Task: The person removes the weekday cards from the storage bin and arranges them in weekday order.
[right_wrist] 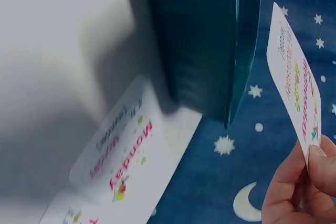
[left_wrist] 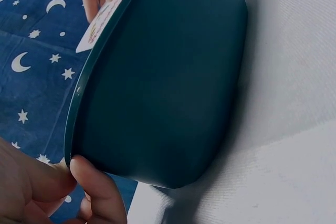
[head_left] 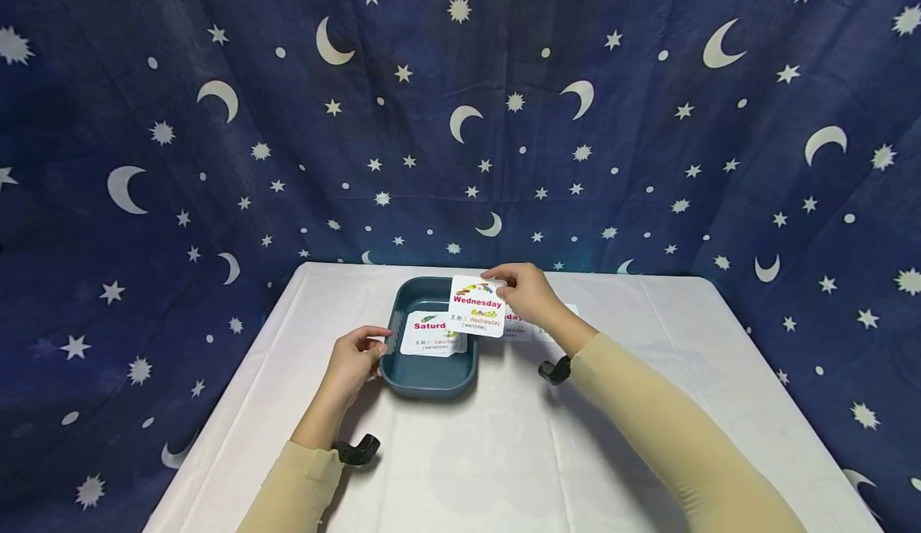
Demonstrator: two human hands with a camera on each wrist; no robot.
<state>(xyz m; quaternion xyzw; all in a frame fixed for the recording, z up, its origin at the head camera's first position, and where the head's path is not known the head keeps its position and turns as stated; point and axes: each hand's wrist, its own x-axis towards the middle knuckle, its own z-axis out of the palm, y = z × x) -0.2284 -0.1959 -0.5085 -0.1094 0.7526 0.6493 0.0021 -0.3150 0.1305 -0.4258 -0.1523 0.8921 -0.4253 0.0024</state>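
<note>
My right hand (head_left: 531, 293) pinches a white card printed "Wednesday" (head_left: 476, 308) by its corner. The card hangs over the right rim of a dark teal plastic bin (head_left: 428, 391). In the right wrist view the same Wednesday card (right_wrist: 295, 77) stands tilted between thumb and fingers, apart from the bin wall (right_wrist: 194, 40). My left hand (head_left: 352, 359) grips the bin's left rim, thumb and fingers pinching the edge, as the left wrist view shows. Inside the bin lies a "Saturday" card (head_left: 430, 335), partly covered by the Wednesday card.
To the right of the bin a "Monday" card (right_wrist: 126, 150) lies on the white-clothed table (head_left: 489, 453), with another card (head_left: 544, 335) beside it, partly behind my right arm. A blue curtain (head_left: 403, 117) with moons and stars stands behind the table.
</note>
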